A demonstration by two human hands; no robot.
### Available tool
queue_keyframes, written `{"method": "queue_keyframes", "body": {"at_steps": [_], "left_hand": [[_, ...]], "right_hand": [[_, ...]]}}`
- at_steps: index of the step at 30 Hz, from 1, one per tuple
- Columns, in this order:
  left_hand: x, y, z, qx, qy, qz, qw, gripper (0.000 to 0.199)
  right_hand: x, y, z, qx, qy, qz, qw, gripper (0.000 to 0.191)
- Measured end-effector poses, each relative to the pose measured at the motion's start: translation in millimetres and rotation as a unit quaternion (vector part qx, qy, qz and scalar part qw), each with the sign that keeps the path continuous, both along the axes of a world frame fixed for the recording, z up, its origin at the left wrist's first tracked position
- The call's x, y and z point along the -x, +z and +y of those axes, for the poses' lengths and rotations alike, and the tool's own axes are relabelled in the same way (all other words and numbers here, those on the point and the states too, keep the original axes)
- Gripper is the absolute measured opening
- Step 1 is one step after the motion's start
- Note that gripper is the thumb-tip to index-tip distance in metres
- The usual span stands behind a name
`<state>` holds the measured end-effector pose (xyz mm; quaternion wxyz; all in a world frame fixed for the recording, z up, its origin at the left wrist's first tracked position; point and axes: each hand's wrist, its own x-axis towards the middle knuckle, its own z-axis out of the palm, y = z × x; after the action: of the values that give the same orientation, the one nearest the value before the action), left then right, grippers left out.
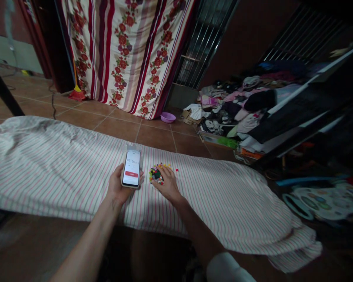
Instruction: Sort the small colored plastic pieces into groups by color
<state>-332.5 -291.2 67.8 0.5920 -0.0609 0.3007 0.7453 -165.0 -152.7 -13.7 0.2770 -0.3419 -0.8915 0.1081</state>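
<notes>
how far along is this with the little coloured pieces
Looks done: most coloured pieces sit bunched together on the striped cloth.
In hand: the right hand is at the bunch; the left hand holds a phone showing a timer-like screen.
Perhaps left: the red piece lying apart. Whether more remains, I can't tell.

A floral striped curtain (129,51) hangs down to the brown tiled floor (155,135), with a red broom (77,93) standing upright at its left side and a purple plastic basin (168,117) just beside its lower right corner. Right of the basin, a heap of clothes (232,103) spreads below a barred window (306,33), a bright green bag (227,142) lying at its near edge, while another metal grille (200,43) stands beside the curtain. At far right lies a light-coloured plastic item (323,201) with a pale blue rim, partly in shadow.
</notes>
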Motion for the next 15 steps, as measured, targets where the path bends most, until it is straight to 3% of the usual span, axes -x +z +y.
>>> {"method": "queue_keyframes", "body": {"at_steps": [4,8,11,15], "left_hand": [[1.6,0.7,-1.0,-0.011,0.004,0.001,1.0,0.048],[3.7,-3.1,-3.2,-0.007,-0.013,-0.001,1.0,0.049],[5.6,-4.0,-5.3,-0.002,-0.011,0.0,1.0,0.049],[7.3,-4.0,-6.3,-0.01,-0.023,0.002,1.0,0.05]], "right_hand": [[2.1,-3.2,2.2,-0.019,0.029,-0.023,0.999,0.048],[-6.4,1.8,13.7,-0.007,0.061,0.015,0.998,0.038],[-14.9,12.1,26.2,0.006,0.044,0.031,0.999,0.035],[-19.1,24.7,45.6,0.035,-0.015,-0.027,0.999,0.039]]}}
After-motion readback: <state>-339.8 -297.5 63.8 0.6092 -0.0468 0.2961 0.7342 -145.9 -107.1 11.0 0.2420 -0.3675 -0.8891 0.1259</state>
